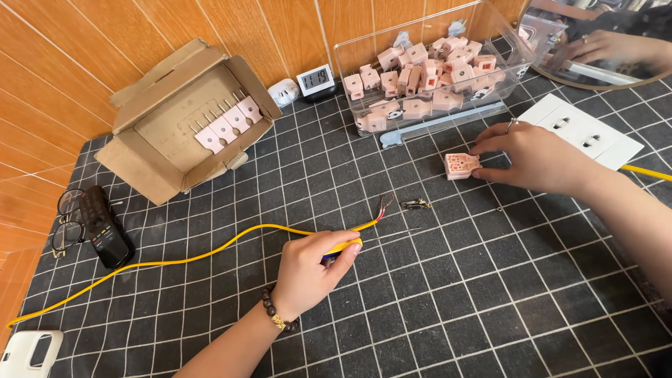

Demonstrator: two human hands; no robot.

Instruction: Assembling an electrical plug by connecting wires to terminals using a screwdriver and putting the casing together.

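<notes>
Head view: a black gridded bench (434, 294) is seen from above, backed by a wood-panelled wall (84, 63).

The left hand (311, 273) is closed on a yellow cable (210, 250); the cable is pinched between thumb and fingers (348, 253) near its stripped end. A beaded bracelet (274, 313) is worn on that wrist. Bare red and black wire ends (383, 208) are fanned out just beyond the grip. From the hand the cable is run leftward across the bench toward its left edge.

The right hand (535, 157) is laid on a pink plug body (460, 166), which rests on the bench; the fingertips are touching its right side and top edge, with the fingers narrow. A ring is worn on one finger. A small metal part (416, 204) lies between the wire ends and the plug body, apart from both.

Behind the right hand, a clear bin (364, 52) is filled with more pink plug parts. A white socket plate (595, 133) lies just beyond the right hand. At left, a cardboard box (168, 150) holds a row of pink plugs with prongs. A small digital clock (316, 79) stands against the wall. Glasses (66, 220) and a black remote (105, 227) lie near the left edge. A white phone (28, 353) is seen at the lower left corner.
</notes>
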